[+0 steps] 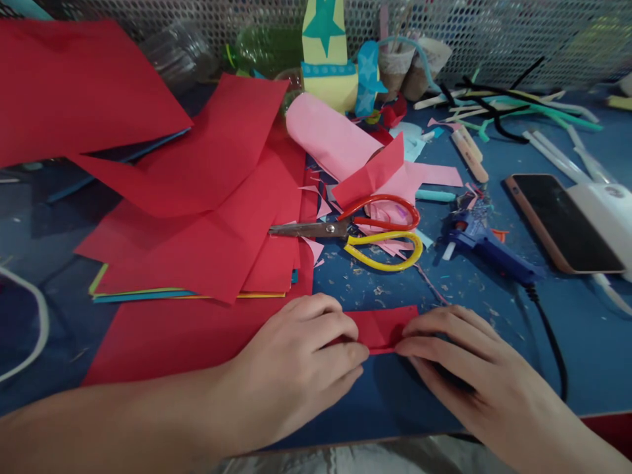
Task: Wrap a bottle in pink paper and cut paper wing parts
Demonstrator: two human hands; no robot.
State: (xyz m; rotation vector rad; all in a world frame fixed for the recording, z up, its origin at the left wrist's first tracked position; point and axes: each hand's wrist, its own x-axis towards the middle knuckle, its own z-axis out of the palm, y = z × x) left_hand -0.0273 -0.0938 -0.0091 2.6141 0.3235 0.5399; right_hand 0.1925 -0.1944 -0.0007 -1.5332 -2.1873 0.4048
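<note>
A folded strip of red paper lies near the front edge of the blue table. My left hand grips its left end, with bent fingers over the paper. At the strip's right end, my right hand pinches the lower corner between thumb and fingers. Just beyond the strip rest scissors with one red and one yellow handle loop, blades pointing left onto red paper. A pile of red sheets spreads to the left, with yellow and blue sheets showing under its edge.
A blue glue gun with a black cord lies right of the scissors, near a phone. Pink paper scraps and a yellow paper piece with a star are behind. Pipe cleaners lie at back right.
</note>
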